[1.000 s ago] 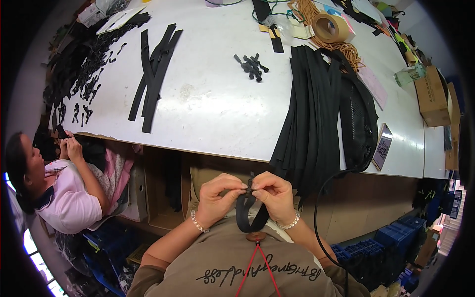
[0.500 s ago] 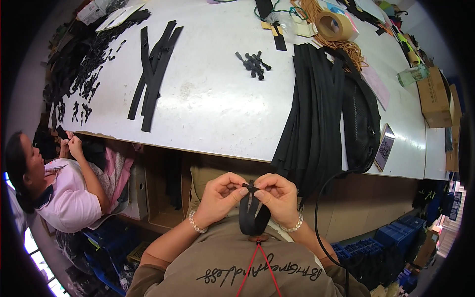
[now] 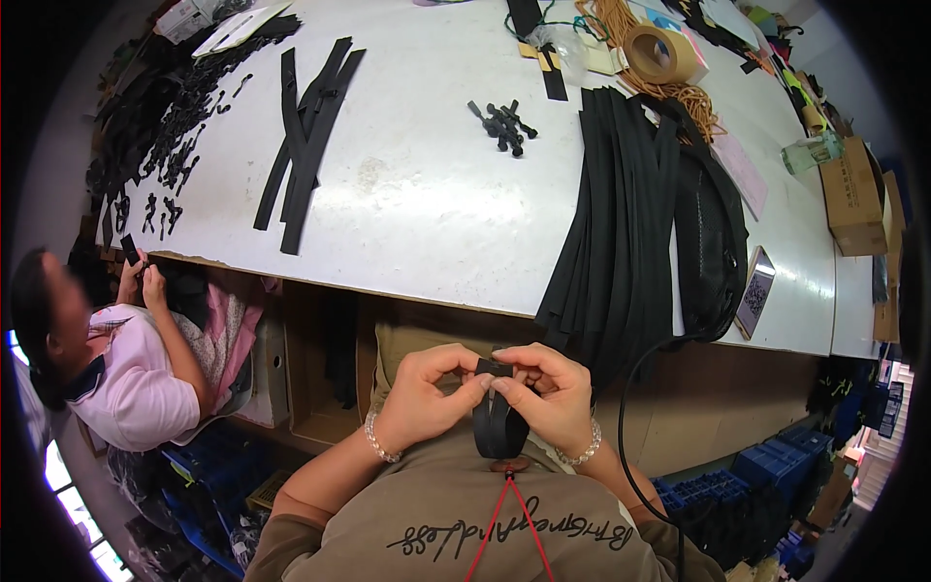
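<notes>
In front of my chest, my left hand point(image 3: 434, 393) and my right hand point(image 3: 545, 393) pinch the upper end of a black zipper strip point(image 3: 499, 432) between thumbs and fingertips. The strip hangs below my fingers in a loop, its two sides parted near the top. My fingertips partly hide the pinched end, so whether a small slider is there cannot be made out. On the table point(image 3: 436, 223) ahead lie a small heap of black zipper pulls point(image 3: 502, 126) and several crossed black strips point(image 3: 312, 145).
A thick bundle of black strips point(image 3: 611, 213) hangs over the table's near edge, beside a black mesh bag point(image 3: 706, 233) and a phone point(image 3: 754, 291). A tape roll point(image 3: 661, 54) and a cardboard box point(image 3: 853, 199) stand farther right. At left sits a co-worker point(image 3: 136, 378) holding a black piece.
My fingers have shifted around the strip's end, which now shows as a flat black piece between them. The co-worker's hands have raised their black piece slightly.
</notes>
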A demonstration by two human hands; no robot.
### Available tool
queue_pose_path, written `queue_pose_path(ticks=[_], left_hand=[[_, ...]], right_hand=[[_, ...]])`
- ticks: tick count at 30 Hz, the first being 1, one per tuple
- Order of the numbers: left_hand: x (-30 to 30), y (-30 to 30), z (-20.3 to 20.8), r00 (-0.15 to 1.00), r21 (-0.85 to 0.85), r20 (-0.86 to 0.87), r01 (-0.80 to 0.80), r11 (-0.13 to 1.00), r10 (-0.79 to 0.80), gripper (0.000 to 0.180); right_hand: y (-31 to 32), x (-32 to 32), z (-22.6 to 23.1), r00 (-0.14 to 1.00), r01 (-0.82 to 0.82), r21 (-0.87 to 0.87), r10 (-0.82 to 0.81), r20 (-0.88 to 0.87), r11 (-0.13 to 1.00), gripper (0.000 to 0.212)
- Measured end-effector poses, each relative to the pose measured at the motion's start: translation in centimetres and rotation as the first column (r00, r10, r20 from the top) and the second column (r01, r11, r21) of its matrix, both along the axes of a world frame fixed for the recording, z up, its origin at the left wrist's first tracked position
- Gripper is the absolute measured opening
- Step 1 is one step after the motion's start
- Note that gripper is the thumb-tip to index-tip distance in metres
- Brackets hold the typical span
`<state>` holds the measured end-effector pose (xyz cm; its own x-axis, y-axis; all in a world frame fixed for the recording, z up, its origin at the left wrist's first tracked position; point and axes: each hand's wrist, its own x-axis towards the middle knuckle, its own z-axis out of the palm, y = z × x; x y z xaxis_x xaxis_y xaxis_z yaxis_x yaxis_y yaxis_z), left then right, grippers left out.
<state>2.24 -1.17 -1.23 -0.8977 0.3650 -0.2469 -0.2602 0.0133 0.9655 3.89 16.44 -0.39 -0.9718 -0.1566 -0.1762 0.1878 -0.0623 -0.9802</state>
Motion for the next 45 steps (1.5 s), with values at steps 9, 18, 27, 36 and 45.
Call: queue_pose_path(ticks=[9, 18, 27, 36, 45], left_hand=[[-1.9, 0.5, 2.0, 0.939, 0.023, -0.342, 0.021, 1.0, -0.012, 0.01], [-3.3, 0.9, 1.7, 0.857, 0.097, -0.513, -0.004, 0.995, 0.053, 0.01], [-3.8, 1.3, 1.1, 0.835, 0.079, -0.548, -0.013, 0.997, 0.054, 0.009], [-3.1, 1.0, -0.6, 0.932, 0.333, -0.309, -0.079, 0.94, 0.188, 0.01], [-3.1, 0.7, 0.0, 0.905, 0.205, -0.383, -0.115, 0.972, 0.188, 0.012]], right_hand=[[-0.3, -2.4, 2.5, 0.952, 0.038, 0.089, -0.008, -0.307, 0.995, 0.02], [-1.3, -3.2, 2.8, 0.872, 0.135, 0.034, -0.103, -0.479, 0.99, 0.021], [-0.6, -3.8, 1.9, 0.867, 0.148, 0.064, -0.099, -0.488, 0.987, 0.022], [-0.1, -3.6, 2.7, 0.875, 0.147, 0.215, -0.025, -0.484, 0.965, 0.019], [-0.2, -3.8, 4.1, 0.879, 0.134, 0.332, 0.043, -0.474, 0.934, 0.013]])
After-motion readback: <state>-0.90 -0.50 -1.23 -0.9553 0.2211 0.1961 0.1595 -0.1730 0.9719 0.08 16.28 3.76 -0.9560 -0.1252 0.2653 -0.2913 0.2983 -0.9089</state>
